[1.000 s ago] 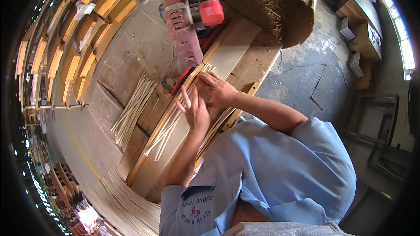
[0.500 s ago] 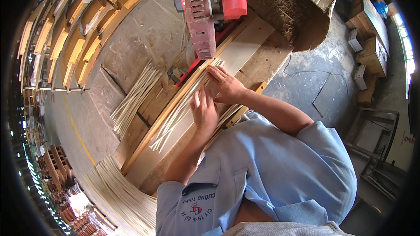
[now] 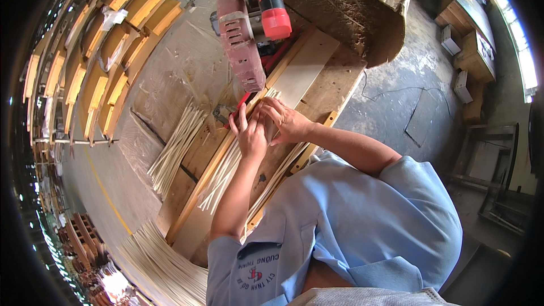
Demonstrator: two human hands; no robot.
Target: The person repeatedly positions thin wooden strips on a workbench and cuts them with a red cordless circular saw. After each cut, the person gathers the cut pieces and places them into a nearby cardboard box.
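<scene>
Thin pale wooden strips (image 3: 218, 177) lie in a bundle along a wooden fence (image 3: 195, 199) on the bench, under both of my hands. My left hand (image 3: 251, 137) rests over the bundle with its fingers spread, and its fingertips reach to the fence. Touching it on the right, my right hand (image 3: 288, 123) bends its fingers down over the strips, its thumb apart below. The hands partly hide the strips' middle. Just beyond my fingertips stands a miter saw with a dusty reddish blade guard (image 3: 241, 51) and a red-and-black handle (image 3: 272, 8).
Another strip bundle (image 3: 178, 150) lies left of the fence, and a larger pile (image 3: 161, 263) sits at lower left. A cardboard box (image 3: 391, 34) stands behind the saw. Racks with curved wooden parts (image 3: 93, 73) fill the upper left. More strips (image 3: 272, 187) lie near my body.
My right hand has gone from lying flat to bent fingers over the bundle. My left hand has shifted left toward the fence, its fingers spreading. The whole view has shifted slightly.
</scene>
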